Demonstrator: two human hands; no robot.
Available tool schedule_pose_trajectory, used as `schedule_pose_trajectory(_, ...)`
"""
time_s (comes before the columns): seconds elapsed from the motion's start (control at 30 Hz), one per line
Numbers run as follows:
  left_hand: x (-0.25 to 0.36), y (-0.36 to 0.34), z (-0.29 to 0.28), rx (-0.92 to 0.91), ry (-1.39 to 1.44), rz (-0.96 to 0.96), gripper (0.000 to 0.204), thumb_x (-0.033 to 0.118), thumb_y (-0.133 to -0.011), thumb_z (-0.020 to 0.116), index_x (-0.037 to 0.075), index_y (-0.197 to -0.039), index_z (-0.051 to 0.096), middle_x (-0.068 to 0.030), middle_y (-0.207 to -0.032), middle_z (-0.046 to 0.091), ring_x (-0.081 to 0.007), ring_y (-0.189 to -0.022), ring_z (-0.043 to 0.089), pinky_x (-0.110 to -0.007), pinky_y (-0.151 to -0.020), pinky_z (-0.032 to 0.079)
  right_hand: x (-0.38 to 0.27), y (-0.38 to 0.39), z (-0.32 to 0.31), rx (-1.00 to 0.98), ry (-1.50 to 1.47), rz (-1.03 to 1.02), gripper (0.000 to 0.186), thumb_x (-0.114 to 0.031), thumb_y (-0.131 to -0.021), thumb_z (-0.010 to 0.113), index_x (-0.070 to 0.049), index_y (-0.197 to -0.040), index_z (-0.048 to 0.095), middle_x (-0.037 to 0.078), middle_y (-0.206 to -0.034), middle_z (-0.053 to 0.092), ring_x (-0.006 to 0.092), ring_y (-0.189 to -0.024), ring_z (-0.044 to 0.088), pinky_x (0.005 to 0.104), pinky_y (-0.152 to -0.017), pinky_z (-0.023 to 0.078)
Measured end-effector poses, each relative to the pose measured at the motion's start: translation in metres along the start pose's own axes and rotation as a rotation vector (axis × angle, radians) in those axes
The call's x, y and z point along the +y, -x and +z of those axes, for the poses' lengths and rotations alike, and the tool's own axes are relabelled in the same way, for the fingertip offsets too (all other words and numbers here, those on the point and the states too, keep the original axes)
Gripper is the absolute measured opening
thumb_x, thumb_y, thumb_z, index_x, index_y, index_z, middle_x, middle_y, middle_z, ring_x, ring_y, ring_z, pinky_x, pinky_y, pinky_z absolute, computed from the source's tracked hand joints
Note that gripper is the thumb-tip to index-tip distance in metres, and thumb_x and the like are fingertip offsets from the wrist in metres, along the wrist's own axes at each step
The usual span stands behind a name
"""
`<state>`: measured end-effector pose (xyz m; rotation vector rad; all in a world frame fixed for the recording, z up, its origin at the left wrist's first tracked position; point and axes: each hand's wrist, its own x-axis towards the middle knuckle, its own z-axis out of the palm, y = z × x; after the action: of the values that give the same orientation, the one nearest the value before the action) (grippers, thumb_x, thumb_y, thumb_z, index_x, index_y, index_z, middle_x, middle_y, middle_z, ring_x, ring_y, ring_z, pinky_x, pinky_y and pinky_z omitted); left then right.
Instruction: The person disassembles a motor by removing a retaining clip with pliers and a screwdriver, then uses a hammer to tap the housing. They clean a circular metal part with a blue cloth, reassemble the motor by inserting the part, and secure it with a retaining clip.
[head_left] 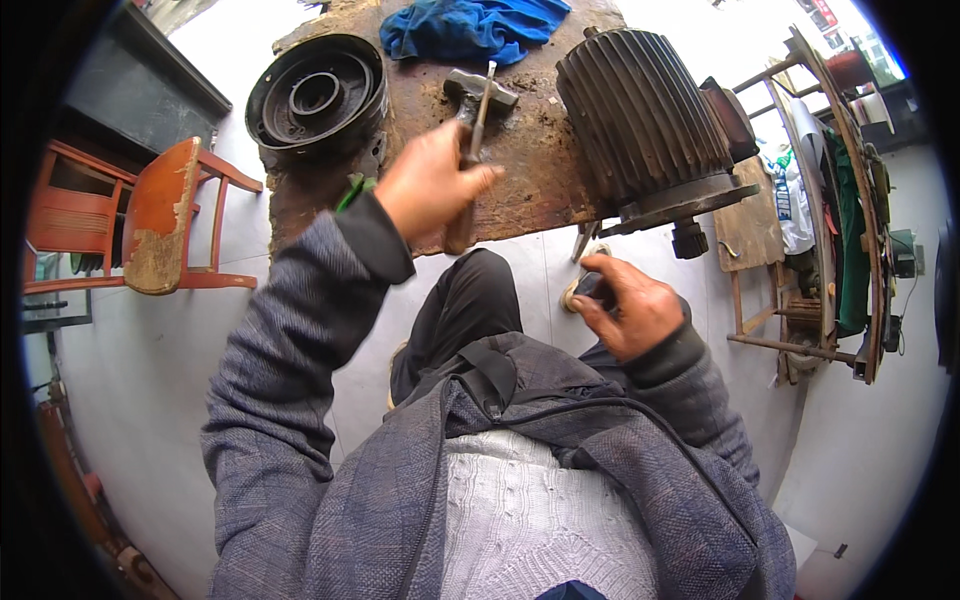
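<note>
My left hand is closed around a long slim metal tool at the middle of the worn wooden bench. A hammer lies there, its head beside the tool's shaft and its handle partly hidden by my hand. My right hand hangs below the bench's front edge, fingers loosely curved and thumb apart, with nothing visibly held. To the right sits a dark finned motor with a flange and small gear. To the left lies a round black metal housing. Something green shows beside my left wrist.
A blue cloth lies at the bench's back. Worn orange chairs stand at left. At right are a low wooden board, a metal rack with bags and green material, and a wall. My legs are below the bench's front edge.
</note>
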<state>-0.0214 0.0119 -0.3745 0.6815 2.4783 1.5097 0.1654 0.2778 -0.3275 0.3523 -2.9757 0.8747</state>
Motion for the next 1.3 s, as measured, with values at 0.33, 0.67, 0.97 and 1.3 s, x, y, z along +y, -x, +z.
schedule_pose_trajectory(0.33,-0.032,-0.034,-0.032,0.072,-1.200,-0.081,0.034,0.031,-0.092,0.075,0.004,-0.113,0.069,-0.0187,-0.102,0.077,-0.0297,-0.096,0.078,-0.045,-0.077,0.062,-0.006,-0.014,0.042,-0.110,-0.055,-0.103,0.037,-0.022,-0.096,0.079,-0.002,-0.124,0.066,0.017,-0.102,0.074,0.0271,-0.081,0.076,0.0376,-0.074,0.061)
schedule_pose_trajectory(0.67,-0.031,-0.055,0.013,-0.061,-1.015,-0.092,0.043,0.031,-0.086,0.081,0.000,-0.112,0.067,-0.0241,-0.109,0.077,-0.0383,-0.107,0.075,-0.048,-0.093,0.059,0.009,0.000,0.047,-0.046,-0.106,-0.087,0.034,-0.024,-0.098,0.077,-0.002,-0.121,0.066,0.016,-0.097,0.074,0.0287,-0.080,0.076,0.0382,-0.074,0.060)
schedule_pose_trajectory(0.97,0.006,-0.045,-0.001,-0.063,0.730,-0.237,0.031,0.024,-0.105,0.062,-0.003,-0.121,0.062,-0.0081,-0.094,0.068,-0.0152,-0.073,0.064,-0.027,-0.068,0.054,0.001,0.000,0.008,0.143,-0.320,-0.017,0.043,-0.034,-0.099,0.076,0.000,-0.126,0.069,0.017,-0.103,0.075,0.0281,-0.090,0.076,0.0377,-0.082,0.061)
schedule_pose_trajectory(1.3,0.151,-0.002,0.060,-0.334,0.518,0.582,0.056,0.022,-0.106,0.065,0.001,-0.155,0.048,-0.0197,-0.153,0.057,-0.0295,-0.146,0.051,-0.041,-0.121,0.041,-0.024,0.022,-0.061,0.163,-1.467,0.004,0.026,-0.015,-0.105,0.063,0.000,-0.126,0.057,0.007,-0.073,0.063,0.0142,-0.049,0.060,0.0278,-0.044,0.049)
